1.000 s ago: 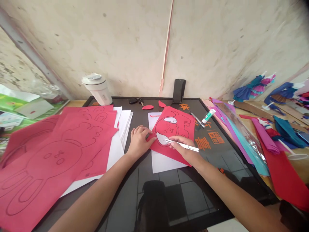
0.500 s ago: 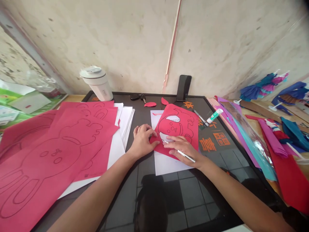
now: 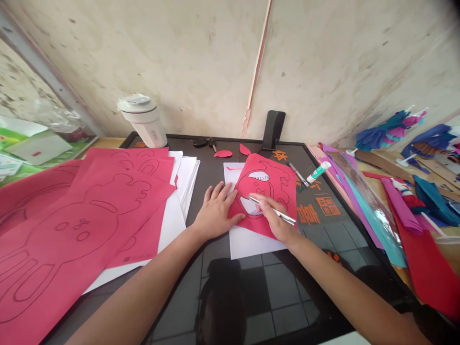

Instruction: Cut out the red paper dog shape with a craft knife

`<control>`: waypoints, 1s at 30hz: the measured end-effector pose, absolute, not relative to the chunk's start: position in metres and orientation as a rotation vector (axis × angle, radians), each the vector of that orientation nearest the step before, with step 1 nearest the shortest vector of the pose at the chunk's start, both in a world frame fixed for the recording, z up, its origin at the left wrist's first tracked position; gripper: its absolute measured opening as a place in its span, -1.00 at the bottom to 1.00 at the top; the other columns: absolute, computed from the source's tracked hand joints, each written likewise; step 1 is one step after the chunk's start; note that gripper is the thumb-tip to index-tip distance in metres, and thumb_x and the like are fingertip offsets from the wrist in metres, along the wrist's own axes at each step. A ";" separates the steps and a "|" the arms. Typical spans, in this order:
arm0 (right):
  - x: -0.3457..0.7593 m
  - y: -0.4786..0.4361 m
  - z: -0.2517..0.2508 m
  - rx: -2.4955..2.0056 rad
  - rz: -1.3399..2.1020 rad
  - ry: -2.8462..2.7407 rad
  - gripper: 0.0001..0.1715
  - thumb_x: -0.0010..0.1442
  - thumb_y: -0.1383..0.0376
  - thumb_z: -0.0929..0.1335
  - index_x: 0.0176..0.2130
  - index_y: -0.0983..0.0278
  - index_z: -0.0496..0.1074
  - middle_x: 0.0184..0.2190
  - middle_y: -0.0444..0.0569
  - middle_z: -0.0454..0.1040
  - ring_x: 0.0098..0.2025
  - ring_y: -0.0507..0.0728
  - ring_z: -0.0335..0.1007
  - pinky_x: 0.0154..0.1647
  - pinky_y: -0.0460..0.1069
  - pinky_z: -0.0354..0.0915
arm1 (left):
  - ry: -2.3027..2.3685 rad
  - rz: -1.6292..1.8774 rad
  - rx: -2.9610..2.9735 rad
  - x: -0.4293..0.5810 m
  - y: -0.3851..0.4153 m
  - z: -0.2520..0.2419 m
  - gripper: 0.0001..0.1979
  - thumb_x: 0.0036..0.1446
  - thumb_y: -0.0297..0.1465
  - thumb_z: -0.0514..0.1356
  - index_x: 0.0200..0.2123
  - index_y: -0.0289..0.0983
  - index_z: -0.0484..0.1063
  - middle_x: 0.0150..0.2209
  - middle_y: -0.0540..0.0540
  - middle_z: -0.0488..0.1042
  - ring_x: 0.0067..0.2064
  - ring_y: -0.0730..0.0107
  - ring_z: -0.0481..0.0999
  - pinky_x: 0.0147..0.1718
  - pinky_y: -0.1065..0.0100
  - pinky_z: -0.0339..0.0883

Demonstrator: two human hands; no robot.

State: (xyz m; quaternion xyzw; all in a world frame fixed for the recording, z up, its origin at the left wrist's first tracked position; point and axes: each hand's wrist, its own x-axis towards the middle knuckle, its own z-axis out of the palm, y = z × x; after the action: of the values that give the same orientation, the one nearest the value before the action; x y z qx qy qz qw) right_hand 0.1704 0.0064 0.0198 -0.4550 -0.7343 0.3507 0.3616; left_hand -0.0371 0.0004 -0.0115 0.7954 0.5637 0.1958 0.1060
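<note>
Two hands work on red paper on the worktop, its long axis running 11 to 5 o'clock. The open left hand presses its edge; the right hand pinches a craft knife pointing to 10 o'clock.

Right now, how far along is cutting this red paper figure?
Done: two openings are cut in the red sheet, showing white paper below, and small red pieces lie nearby. In hand: the right hand holds a craft knife there, the left hand pinning the sheet. Left: its other outlines and the uncut red sheets.
</note>
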 end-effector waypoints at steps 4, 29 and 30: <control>0.162 0.007 0.005 -1.234 0.944 -1.772 -0.65 0.32 0.16 0.27 -0.01 0.19 0.52 -0.23 -0.04 0.62 -0.21 0.14 0.57 -0.12 0.06 0.50 | 1.657 0.590 2.328 -0.037 0.002 -0.011 -0.31 0.16 -0.02 0.21 0.27 -0.22 0.23 0.35 -0.29 0.15 0.37 -0.13 0.05 0.30 -0.20 -0.19; 0.162 -0.004 0.003 -1.091 0.560 -2.032 -0.77 0.25 0.28 0.32 -0.17 0.18 0.57 -0.24 -0.01 0.65 -0.24 0.19 0.59 -0.21 0.09 0.53 | 1.463 0.747 2.205 -0.046 0.003 -0.003 -0.50 0.02 -0.22 0.35 0.07 -0.10 0.47 0.24 -0.09 0.36 0.35 -0.11 0.11 0.29 -0.24 -0.24; 0.163 -0.005 0.004 -1.099 0.570 -2.010 -0.78 0.25 0.28 0.32 -0.18 0.19 0.57 -0.25 -0.01 0.65 -0.26 0.19 0.60 -0.23 0.09 0.53 | 1.445 0.741 2.203 -0.046 0.003 -0.003 -0.52 0.01 -0.24 0.35 0.05 -0.08 0.49 0.22 -0.06 0.39 0.35 -0.11 0.12 0.29 -0.26 -0.27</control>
State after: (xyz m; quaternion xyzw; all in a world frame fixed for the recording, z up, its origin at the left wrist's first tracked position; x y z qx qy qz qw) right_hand 0.1629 -0.0045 0.0038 -0.4304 -0.7874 0.2232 0.3806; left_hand -0.0459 0.0034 -0.0025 0.7884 0.5173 0.2654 0.2010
